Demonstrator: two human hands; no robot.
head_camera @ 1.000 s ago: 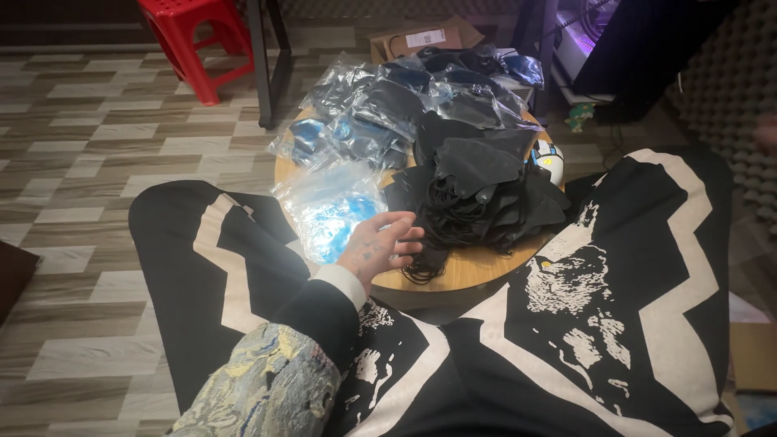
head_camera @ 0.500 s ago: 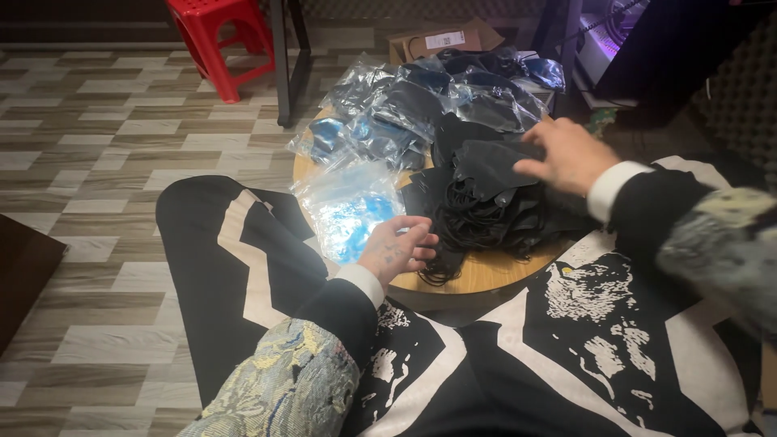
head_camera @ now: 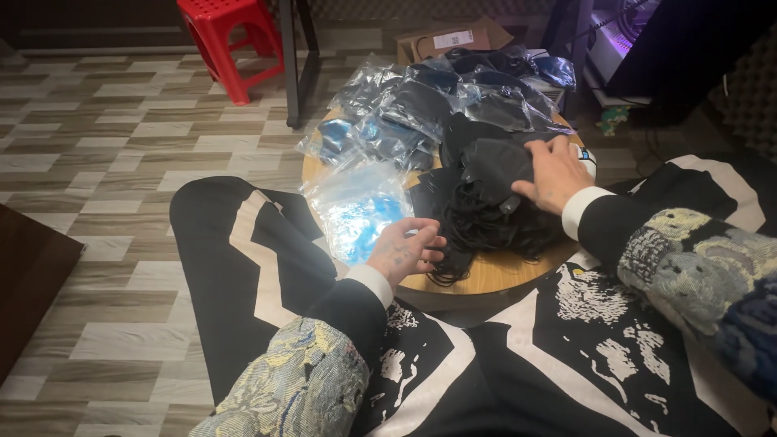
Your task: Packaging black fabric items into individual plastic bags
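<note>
Sorting through a loose heap of black masks [head_camera: 486,202], by the look of it, on a small round wooden counter [head_camera: 494,279] set between the knees. Resting the right hand [head_camera: 554,174] on top of the heap from 3 o'clock, palm down, fingers [head_camera: 530,158] slightly apart and laid over the uppermost piece; cannot tell whether pinched on the fabric or merely pressing it. Holding the left hand [head_camera: 405,252] at the 7 o'clock edge of the counter, palm turned partly up, fingers [head_camera: 429,243] apart and loosely curled, empty, just touching the thin ear loops trailing out of the heap. Probably at the stage of picking one piece off the pile: calls for lifting a single layer clear of the tangled loops while steadying what lies below. Filling the middle of the counter and spilling toward 5 o'clock, a soft, matte, crumpled mass, pleated pieces overlapping, elastic loops snarled along the near edge. Lying just beside it at 9 o'clock, a clear plastic bag [head_camera: 356,210] with something blue inside. Stacked from 10 to 1 o'clock, shiny sealed packs [head_camera: 421,105] of dark contents, touching the heap. Beyond at 12 o'clock, a cardboard box [head_camera: 453,39]; at 10 o'clock, well apart on the tiled floor [head_camera: 105,162], a red plastic stool [head_camera: 231,36].
</note>
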